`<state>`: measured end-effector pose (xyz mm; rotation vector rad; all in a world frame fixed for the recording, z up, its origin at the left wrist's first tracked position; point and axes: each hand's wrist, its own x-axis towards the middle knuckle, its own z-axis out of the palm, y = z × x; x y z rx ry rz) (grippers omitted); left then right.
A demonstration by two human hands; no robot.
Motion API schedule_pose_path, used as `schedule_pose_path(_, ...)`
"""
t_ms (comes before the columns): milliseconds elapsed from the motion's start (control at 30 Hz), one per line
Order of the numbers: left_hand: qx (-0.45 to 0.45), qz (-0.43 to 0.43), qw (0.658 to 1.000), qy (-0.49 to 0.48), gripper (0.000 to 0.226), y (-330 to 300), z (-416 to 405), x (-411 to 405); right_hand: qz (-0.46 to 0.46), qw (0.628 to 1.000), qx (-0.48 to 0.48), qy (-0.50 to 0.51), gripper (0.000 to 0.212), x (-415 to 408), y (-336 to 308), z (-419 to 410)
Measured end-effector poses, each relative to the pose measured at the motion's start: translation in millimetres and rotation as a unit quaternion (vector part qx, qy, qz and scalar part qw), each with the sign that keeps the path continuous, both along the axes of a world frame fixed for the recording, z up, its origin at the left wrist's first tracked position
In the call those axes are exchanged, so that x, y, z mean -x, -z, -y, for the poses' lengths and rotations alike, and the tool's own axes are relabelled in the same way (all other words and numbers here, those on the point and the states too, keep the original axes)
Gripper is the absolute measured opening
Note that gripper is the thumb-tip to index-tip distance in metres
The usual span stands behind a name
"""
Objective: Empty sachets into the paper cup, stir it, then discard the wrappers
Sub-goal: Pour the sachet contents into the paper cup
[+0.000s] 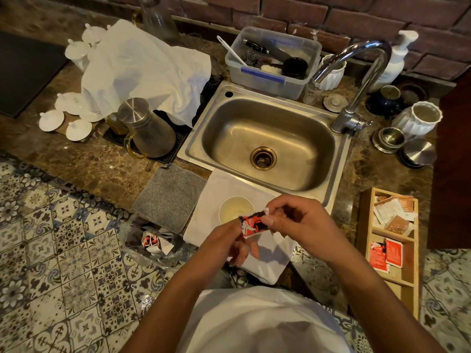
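Just in front of the sink [265,138], we are holding a red sachet [252,224] over the white cloth [211,212], with both hands pinching it: our left hand [229,240] is gripping its lower left edge and our right hand [298,222] is nipping its top right corner. Between the sachet and the sink, the paper cup [235,207] is standing on the cloth, touching nothing else, while more red sachets [386,253] are lying in the wooden tray [367,225] on the desk [89,164], right of the sink.
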<state>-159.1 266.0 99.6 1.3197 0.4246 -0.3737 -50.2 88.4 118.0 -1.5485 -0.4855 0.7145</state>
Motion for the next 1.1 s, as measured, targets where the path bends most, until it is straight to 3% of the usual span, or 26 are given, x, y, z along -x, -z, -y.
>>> schedule_pose_path(200, -0.087, 0.058, 0.992, -0.065, 0.024, 3.6, -11.2, 3.5, -0.039, 0.997, 0.037, 0.047, 0.005, -0.6, 16.2, -1.3)
schedule_pose_path(333, -0.167, 0.077, 0.981, -0.059, 0.021, 8.6, -10.2, 4.2, -0.061, 0.995, 0.064, 0.051, 0.005, 3.9, 25.8, -6.9)
schedule_pose_path(567, -0.124, 0.049, 0.987, -0.092, 0.021, 19.2, -9.0, 4.7, -0.093, 0.986, 0.126, 0.062, 0.016, 8.5, 38.8, -13.7)
schedule_pose_path(833, -0.094, 0.004, 0.989, -0.113, 0.023, 27.3, -11.7, 2.2, -0.111, 0.977, 0.183, -0.017, 0.032, 11.4, 44.1, -20.8)
schedule_pose_path(1100, -0.117, -0.05, 0.988, -0.086, 0.048, 31.2, -13.7, 2.5, -0.126, 0.971, 0.2, -0.023, 0.036, 12.9, 52.3, -25.2)
